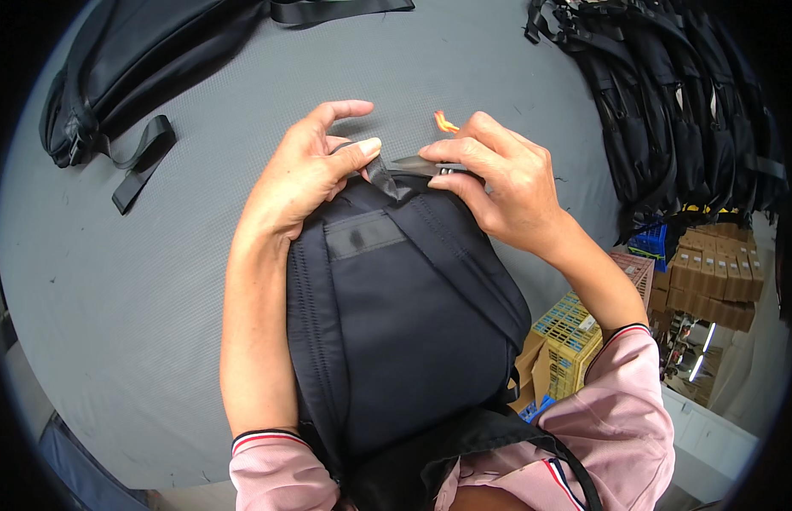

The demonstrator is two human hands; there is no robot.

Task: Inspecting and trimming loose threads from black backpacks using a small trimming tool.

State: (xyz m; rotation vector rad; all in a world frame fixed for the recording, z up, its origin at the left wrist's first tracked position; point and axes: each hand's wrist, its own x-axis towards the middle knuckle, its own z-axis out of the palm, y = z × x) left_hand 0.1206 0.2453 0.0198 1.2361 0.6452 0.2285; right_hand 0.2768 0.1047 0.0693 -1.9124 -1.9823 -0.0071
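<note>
A dark navy backpack (413,307) lies before me on the grey table, its shoulder straps and back side up. At its top end my left hand (315,162) pinches the black webbing loop (383,179) between thumb and fingers, with the index finger stretched out. In my right hand (506,175) is a pair of thread snips (417,165), its pointed metal blades turned toward the loop. Whether the blades touch the webbing I cannot tell. Just beyond the right fingers shows an orange and yellow strip (445,122).
Another black bag (157,64) lies at the far left with a loose strap (144,162). Several black backpacks (668,111) are lined up at the far right. Below the table's right side stand a yellow plastic crate (566,341) and stacked cardboard boxes (715,268).
</note>
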